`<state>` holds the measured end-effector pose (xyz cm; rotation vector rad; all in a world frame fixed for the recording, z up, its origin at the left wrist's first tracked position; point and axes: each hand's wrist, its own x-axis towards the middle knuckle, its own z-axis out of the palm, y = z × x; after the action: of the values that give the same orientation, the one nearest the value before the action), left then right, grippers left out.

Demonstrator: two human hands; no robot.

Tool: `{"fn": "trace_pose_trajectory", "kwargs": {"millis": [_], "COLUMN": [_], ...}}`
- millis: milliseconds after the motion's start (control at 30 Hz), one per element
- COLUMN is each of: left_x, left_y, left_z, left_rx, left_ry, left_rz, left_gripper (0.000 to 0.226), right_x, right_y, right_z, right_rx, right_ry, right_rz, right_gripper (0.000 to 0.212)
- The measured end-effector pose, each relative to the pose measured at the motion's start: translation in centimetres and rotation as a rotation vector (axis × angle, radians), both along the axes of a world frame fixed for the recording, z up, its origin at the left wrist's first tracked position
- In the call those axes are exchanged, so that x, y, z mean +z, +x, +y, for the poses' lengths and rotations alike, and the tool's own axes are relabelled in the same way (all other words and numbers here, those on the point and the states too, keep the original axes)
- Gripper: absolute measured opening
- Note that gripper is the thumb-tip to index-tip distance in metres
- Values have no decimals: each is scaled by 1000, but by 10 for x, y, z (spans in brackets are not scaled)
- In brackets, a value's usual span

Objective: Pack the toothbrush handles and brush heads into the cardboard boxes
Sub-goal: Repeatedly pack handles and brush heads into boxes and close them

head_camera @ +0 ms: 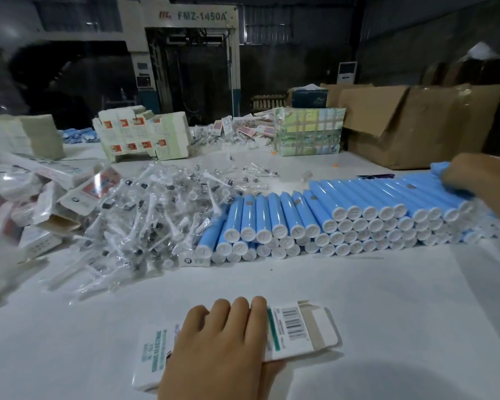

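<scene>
Right hand at the handle stack; left hand steadies the open box.

The left hand (220,342) lies on a white printed cardboard box (298,330) on the table (387,327), fingers curled over its far edge and thumb under the near edge, holding it; the box's long axis runs left to right and its open flap end points right. The toothbrush handles (358,215), smooth blue cylinders with white ribbed end caps, lie stacked in rows beyond the box, long axes running away from the viewer. The right hand (474,174) is nearer to them, its fingers resting on the stack's far right end; motion blur hides whether they grip one. The brush heads (145,220), in crinkled clear sleeves, lie heaped to the left, nearer the left hand.
</scene>
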<state>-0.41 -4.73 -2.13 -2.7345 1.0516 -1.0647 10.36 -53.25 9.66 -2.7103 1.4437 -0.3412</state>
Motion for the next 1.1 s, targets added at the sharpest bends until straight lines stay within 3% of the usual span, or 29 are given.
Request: {"fn": "trace_pose_trajectory", "kwargs": {"millis": [100, 167, 267, 333, 400, 467, 567, 700, 967, 1033, 1100], "left_x": [2, 4, 10, 13, 16, 18, 22, 24, 22, 21, 21], "left_y": [-1, -3, -8, -12, -16, -20, -28, -34, -35, -35, -35], "left_z": [0, 0, 2, 3, 5, 7, 8, 9, 8, 7, 7], "left_rx": [-12, -11, -9, 7, 16, 37, 73, 126, 129, 133, 135], "left_ry": [0, -3, 2, 5, 3, 3, -9, -28, -23, -18, -13], "left_rz": [12, 42, 104, 136, 160, 187, 242, 292, 299, 308, 302], "left_gripper": [63, 64, 66, 66, 65, 62, 59, 62, 64, 62, 62], "right_x": [5, 12, 19, 6, -16, -42, -66, -76, -88, -89, -91], "right_y": [-13, -26, -62, -95, -128, -151, -165, -169, -172, -173, -172], "right_z": [22, 51, 108, 150, 190, 224, 259, 283, 286, 286, 286], "right_rx": [11, 128, 331, 464, 523, 530, 587, 659, 664, 702, 695], "right_ry": [-20, 89, 587, 983, 1210, 1309, 1271, 1250, 1316, 1280, 1241], "right_rz": [-169, -431, -1047, -1187, -1139, -1102, -1073, -1089, -1109, -1087, -1111], "right_gripper": [48, 45, 25, 20, 15, 35, 79, 98, 107, 98, 75]}}
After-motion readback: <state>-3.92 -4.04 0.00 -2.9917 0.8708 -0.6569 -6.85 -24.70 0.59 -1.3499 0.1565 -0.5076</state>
